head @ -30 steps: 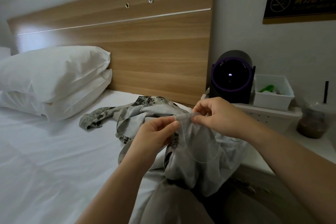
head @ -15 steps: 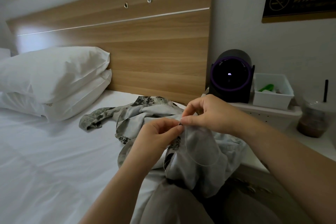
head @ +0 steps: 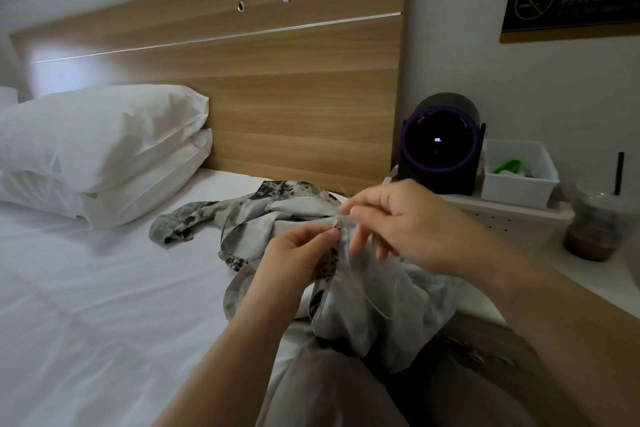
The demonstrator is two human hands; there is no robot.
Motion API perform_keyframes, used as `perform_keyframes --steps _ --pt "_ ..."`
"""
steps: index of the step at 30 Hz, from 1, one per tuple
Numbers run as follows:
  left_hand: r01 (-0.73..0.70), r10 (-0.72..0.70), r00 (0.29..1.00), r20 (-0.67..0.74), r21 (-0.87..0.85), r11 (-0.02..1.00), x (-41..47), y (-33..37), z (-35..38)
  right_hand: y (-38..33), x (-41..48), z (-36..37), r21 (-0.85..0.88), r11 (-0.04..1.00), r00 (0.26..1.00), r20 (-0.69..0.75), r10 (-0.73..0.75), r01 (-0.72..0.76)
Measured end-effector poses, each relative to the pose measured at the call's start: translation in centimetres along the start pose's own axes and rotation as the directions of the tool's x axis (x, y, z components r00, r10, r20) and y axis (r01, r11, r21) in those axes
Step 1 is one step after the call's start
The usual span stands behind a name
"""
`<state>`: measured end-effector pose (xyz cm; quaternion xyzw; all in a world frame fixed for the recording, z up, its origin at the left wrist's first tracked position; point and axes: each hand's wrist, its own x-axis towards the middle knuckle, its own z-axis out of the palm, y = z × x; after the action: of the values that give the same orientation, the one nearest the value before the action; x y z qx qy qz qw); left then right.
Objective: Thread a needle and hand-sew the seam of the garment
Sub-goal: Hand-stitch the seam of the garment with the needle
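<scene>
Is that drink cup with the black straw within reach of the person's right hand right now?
Probably yes: the cup stands on the white ledge just to the right of the right hand, with nothing between them. That hand seems to pinch the garment at its edge, though, so it must let go first.

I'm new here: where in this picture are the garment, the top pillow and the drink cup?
garment point(head: 349, 322): head view, on its hanging grey fold.
top pillow point(head: 104, 135): head view, middle of its white face.
drink cup point(head: 590, 229): head view, middle of its clear wall.
</scene>
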<state>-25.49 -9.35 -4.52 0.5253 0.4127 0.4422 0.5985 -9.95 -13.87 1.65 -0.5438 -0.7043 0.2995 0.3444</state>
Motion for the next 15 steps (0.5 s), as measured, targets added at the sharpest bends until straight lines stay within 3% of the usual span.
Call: perform_keyframes --steps 4,15 --pt "-0.029 0.031 0.999 -0.026 0.055 0.998 -0.1 -0.1 0.0 0.3 -0.2 1.5 -0.171 0.981 0.990 0.086 0.108 -0.092" --pt "-0.051 0.056 0.996 -0.066 0.084 0.995 0.0 -0.1 0.1 0.8 0.0 2.0 -0.176 0.968 0.976 0.087 0.197 -0.180"
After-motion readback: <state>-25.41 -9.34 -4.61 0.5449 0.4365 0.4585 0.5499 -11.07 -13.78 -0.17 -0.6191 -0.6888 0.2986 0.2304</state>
